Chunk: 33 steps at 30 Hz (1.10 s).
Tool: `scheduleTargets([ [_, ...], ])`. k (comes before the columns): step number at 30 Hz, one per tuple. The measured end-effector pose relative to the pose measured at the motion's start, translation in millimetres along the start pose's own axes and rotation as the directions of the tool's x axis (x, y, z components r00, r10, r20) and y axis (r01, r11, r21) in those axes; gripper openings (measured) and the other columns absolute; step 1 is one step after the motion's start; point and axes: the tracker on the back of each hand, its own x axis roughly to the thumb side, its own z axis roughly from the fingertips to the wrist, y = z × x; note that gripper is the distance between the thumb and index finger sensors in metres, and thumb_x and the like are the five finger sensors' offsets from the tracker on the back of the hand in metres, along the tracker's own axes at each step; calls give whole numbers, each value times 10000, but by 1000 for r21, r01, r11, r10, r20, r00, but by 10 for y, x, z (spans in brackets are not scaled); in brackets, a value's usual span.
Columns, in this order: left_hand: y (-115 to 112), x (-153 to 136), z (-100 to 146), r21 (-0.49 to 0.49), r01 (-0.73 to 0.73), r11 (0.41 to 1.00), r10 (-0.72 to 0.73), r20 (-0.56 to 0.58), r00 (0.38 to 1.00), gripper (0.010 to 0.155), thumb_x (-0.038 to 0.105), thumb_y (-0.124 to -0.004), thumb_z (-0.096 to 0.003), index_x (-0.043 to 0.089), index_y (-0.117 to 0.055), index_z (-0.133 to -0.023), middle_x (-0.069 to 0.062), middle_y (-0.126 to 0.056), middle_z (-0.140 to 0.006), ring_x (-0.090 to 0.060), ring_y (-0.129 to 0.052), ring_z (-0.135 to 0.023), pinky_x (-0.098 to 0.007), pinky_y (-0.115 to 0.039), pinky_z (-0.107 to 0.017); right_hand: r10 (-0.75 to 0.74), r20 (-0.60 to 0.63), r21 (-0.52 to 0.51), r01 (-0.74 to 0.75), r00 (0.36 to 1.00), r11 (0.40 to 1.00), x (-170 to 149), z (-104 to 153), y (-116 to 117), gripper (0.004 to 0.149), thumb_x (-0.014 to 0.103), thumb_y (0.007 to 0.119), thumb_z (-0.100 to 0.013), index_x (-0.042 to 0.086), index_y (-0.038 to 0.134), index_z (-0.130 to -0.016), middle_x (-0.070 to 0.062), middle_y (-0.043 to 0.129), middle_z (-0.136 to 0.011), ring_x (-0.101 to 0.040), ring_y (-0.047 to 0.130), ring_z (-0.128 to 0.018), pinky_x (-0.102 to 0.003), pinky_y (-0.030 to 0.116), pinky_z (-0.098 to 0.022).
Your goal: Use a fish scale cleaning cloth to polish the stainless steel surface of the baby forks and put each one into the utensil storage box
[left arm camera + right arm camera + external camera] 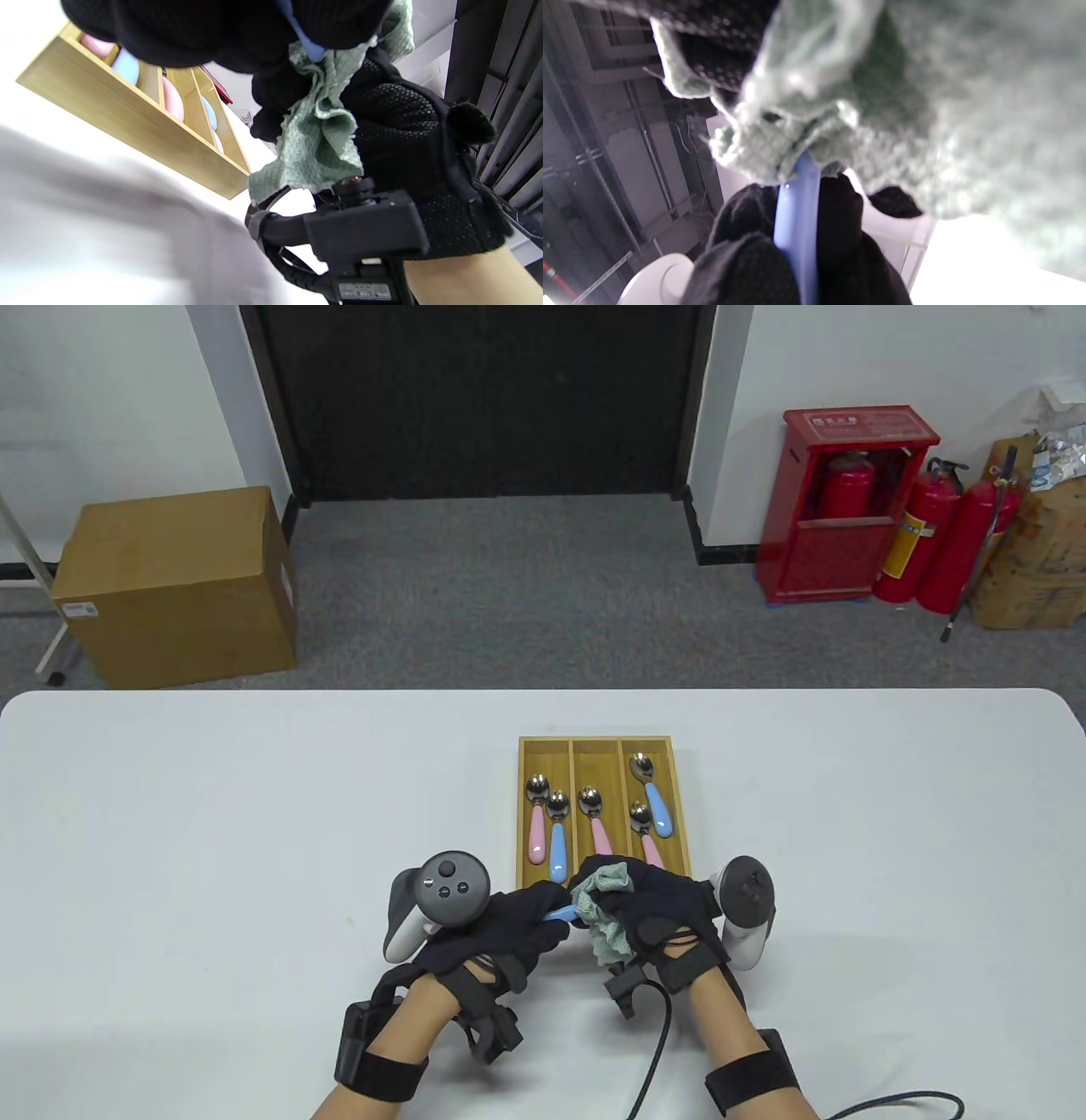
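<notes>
The left hand (501, 929) grips the blue handle of a baby fork (562, 913), and the fork sits between the two hands, just near the box. The right hand (657, 912) is closed around a green cleaning cloth (607, 912) and the cloth is wrapped over the metal end of the fork, so that end is hidden. The two hands are close together and touch at the fork. The cloth is soft and crumpled, with a bumpy pattern like little scales, and a loose corner hangs down. The fork handle is smooth plastic and slim. Just beyond the hands a wooden utensil storage box (604, 745) rests on the white bench (212, 814). It has three long slots. Five baby forks already lie in it: a pink one (536, 823) and a blue one (557, 836) in the left slot, a pink one (594, 819) in the middle slot, and a blue one (652, 797) and a pink one (646, 836) in the right slot. Their heads are shiny metal and their handles are fat and round.
</notes>
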Motion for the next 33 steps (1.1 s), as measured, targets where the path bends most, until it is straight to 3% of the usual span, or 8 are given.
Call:
scheduleTargets([
  [8,101,107,28,-3,143,990,-142,56,988,496,378,-781,-463,202,-736,-924,-98,-909,-657,-273,-894,-443,-585,-666,-605,163,-34,264,-149,986,953,107,-66,35,470,212,910,-288,27,916,-720,-273,1038,-557,-345,1133,-284,-480,926,-201],
  [11,105,149,30,9,185,983,-185,98,978,489,372,-796,-453,199,-752,-909,-106,-911,-643,-283,-883,-437,-587,-658,-610,228,-75,398,-180,971,899,112,-74,97,487,208,914,-293,12,900,-739,-277,1032,-561,-350,1126,-288,-491,915,-209],
  [15,74,210,32,11,281,960,-280,129,951,481,368,-807,-445,204,-765,-895,-110,-912,-636,-293,-877,-438,-589,-654,-617,336,-69,490,-261,939,831,91,-67,180,504,232,918,-282,18,897,-738,-257,1038,-547,-336,1121,-270,-493,902,-199],
  [22,57,180,24,31,297,954,-299,98,949,482,372,-801,-454,205,-751,-903,-104,-907,-639,-285,-877,-429,-586,-663,-603,436,-35,353,-397,899,847,89,-57,187,469,281,907,-253,97,957,-682,-186,1081,-476,-272,1119,-189,-456,895,-154],
  [33,53,123,20,45,262,964,-264,46,963,503,395,-771,-473,201,-721,-934,-81,-904,-650,-254,-891,-408,-575,-690,-573,403,-51,138,-393,914,909,64,-16,92,452,311,903,-256,116,981,-657,-171,1098,-427,-247,1116,-147,-442,892,-127],
])
